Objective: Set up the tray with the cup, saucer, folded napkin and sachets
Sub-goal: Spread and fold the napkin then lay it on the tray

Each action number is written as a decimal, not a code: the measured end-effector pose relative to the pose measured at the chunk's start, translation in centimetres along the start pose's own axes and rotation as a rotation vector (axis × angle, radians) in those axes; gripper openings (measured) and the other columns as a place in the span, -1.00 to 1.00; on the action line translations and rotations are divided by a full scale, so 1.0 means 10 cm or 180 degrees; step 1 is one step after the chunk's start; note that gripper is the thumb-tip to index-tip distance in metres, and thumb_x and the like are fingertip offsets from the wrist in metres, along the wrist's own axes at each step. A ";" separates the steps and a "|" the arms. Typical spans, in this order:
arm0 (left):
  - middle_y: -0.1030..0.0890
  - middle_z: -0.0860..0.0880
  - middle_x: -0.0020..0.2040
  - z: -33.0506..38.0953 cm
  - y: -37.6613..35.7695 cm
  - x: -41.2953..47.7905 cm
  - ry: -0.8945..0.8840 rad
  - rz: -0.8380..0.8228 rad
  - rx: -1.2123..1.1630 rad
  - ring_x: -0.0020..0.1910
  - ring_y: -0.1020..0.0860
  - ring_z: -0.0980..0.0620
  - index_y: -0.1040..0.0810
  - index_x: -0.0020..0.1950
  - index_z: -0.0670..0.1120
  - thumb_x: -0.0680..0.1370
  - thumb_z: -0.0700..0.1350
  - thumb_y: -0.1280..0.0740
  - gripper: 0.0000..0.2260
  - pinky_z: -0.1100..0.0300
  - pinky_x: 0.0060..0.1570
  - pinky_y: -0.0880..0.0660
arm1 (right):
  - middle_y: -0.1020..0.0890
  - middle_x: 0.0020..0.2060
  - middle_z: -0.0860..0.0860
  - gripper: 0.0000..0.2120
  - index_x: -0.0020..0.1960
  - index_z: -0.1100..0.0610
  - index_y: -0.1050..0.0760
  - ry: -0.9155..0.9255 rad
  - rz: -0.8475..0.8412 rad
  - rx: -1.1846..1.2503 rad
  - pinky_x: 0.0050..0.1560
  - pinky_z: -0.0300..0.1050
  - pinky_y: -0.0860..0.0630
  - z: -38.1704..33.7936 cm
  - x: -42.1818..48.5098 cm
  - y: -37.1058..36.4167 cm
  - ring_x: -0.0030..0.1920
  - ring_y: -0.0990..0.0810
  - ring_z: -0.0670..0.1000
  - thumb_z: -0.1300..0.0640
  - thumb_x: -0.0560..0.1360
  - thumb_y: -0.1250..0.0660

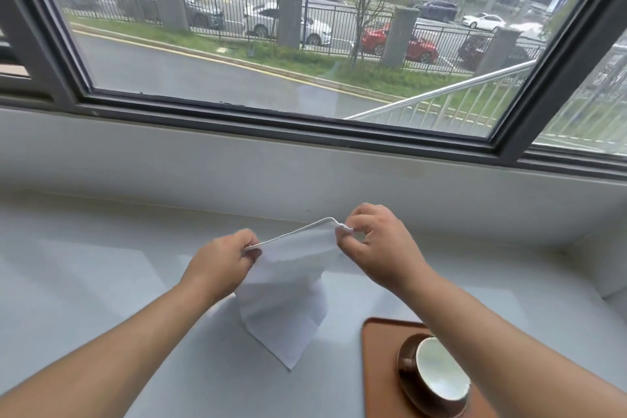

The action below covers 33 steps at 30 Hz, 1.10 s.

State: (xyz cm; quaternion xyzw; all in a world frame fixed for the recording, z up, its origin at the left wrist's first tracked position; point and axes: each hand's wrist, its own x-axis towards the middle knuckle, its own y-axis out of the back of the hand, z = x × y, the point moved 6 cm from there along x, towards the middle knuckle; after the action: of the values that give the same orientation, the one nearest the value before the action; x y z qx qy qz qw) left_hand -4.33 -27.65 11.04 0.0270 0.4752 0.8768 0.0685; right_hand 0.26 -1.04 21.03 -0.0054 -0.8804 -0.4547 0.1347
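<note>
Your right forearm crosses the tray (375, 366) and hides its right side, and the frame's lower edge cuts off its near end, so you see only the brown far-left corner. The saucer (407, 361) shows as a dark crescent to the left of the cup (437, 373), which sits on it with its pale inside facing up; no sachets can be made out.

Around you lies a pale grey counter (101, 282) running to a white ledge under the window (271, 44) (cars, a fence and a road lie beyond the glass). Nothing stands between your hands and the tray except your own arm.

The napkin (285, 299) hangs in the air over the counter, left of the tray. Your left hand (220, 265) pinches one top corner and your right hand (380, 248) pinches the other, the two hands apart with the top edge stretched between them, rising toward the right. The cloth's long axis runs downward, ending in a point near the counter.
</note>
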 end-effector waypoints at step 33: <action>-0.69 0.04 0.01 -0.38 1.30 0.41 -0.0464 -0.0311 0.1591 -0.03 -0.58 -0.08 -0.53 -0.09 0.12 0.62 0.07 -0.33 -0.89 0.08 -0.11 -0.51 | -0.52 -0.22 -0.04 -0.82 -0.05 0.03 -0.57 -0.0475 -0.0683 -0.1907 -0.25 -0.08 -0.41 -0.31 0.60 -0.03 -0.17 -0.50 0.14 0.20 0.51 -0.20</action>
State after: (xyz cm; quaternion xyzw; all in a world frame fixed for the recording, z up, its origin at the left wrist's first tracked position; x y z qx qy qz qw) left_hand -9.99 -37.21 19.77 0.0832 0.6715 0.7236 0.1359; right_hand -4.86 -4.35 23.93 0.0147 -0.7104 -0.7035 0.0136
